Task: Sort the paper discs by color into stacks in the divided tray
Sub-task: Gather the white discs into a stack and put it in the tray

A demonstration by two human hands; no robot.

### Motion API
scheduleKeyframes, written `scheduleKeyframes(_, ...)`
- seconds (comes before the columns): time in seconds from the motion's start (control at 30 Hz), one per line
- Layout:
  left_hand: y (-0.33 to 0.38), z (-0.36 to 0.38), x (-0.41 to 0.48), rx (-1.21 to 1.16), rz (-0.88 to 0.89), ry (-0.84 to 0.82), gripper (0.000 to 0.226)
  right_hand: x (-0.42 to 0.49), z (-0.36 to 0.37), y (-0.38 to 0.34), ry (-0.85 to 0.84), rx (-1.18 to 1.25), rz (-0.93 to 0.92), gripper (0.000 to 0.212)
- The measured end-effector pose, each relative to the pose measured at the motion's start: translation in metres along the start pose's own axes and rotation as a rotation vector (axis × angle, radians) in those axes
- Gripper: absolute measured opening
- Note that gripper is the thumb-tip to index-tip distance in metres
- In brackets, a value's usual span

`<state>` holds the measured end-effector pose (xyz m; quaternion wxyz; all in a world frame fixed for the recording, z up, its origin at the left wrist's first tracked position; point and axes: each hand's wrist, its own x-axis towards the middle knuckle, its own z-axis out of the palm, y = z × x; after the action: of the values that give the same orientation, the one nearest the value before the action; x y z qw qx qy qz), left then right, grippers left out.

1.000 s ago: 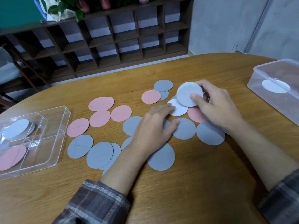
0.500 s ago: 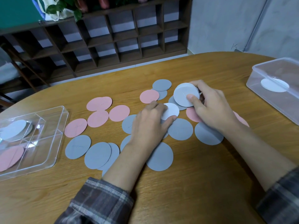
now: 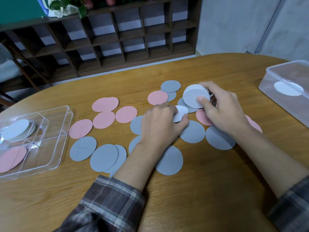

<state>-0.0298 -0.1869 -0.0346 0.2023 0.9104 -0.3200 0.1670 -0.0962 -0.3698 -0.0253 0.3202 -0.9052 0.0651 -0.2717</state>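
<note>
1. Risk, right side: the right hand [image 3: 224,111] grips a stack of white discs [image 3: 194,96] tilted on edge, with the thumb pressed on its face. If that grip slackens, the thin discs would likely fan out and drop among the grey discs [image 3: 192,131] and pink discs [image 3: 103,120] lying under it.
2. Risk, left side: the left hand [image 3: 160,126] is curled over a single white disc [image 3: 181,113] and pinches its edge. The paper may crease, or a grey disc beneath may lift with it.
3. Position: the white disc sits at the left hand's fingertips, just short of the stack. Whether the two touch cannot be told.
4. Position: the divided tray [image 3: 66,124] stands on the desk [image 3: 200,190] well to the left of the left hand. It holds a pale stack in a far compartment and pink discs in a near one.
5. Judgement: many discs lie loose, so sorting is far from done.
</note>
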Motion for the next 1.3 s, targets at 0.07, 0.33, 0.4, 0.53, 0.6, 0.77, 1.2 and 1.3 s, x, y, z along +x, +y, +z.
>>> scheduleKeyframes(0.07,-0.002,-0.001,-0.001,0.005,-0.006,0.017,0.044,0.000,0.001,0.001,0.002,0.005,-0.003,0.029)
scheduleKeyframes(0.33,-0.007,0.001,-0.003,-0.092,0.175,0.319,0.023,0.000,0.000,-0.005,0.029,0.045,-0.048,0.038)
scheduleKeyframes(0.4,-0.008,0.000,-0.005,-0.188,0.184,0.343,0.018,-0.001,0.000,-0.007,0.013,0.052,-0.069,0.039)
scheduleKeyframes(0.53,-0.003,-0.005,-0.010,-0.361,0.115,0.314,0.006,-0.004,-0.001,-0.014,-0.022,0.064,-0.063,0.040)
scheduleKeyframes(0.6,0.000,-0.007,-0.010,-0.456,0.034,0.276,0.015,-0.005,-0.001,-0.017,-0.050,0.122,-0.031,0.039)
scheduleKeyframes(0.77,-0.001,-0.008,-0.009,-0.591,-0.098,0.214,0.038,-0.005,0.004,-0.014,-0.143,0.228,-0.017,0.041)
scheduleKeyframes(1.2,-0.011,0.006,-0.005,-0.402,0.039,0.186,0.038,-0.010,0.010,-0.020,-0.268,0.146,0.025,0.046)
scheduleKeyframes(1.3,-0.012,0.007,-0.005,-0.343,0.065,0.197,0.039,-0.011,0.013,-0.021,-0.291,0.010,-0.052,0.054)
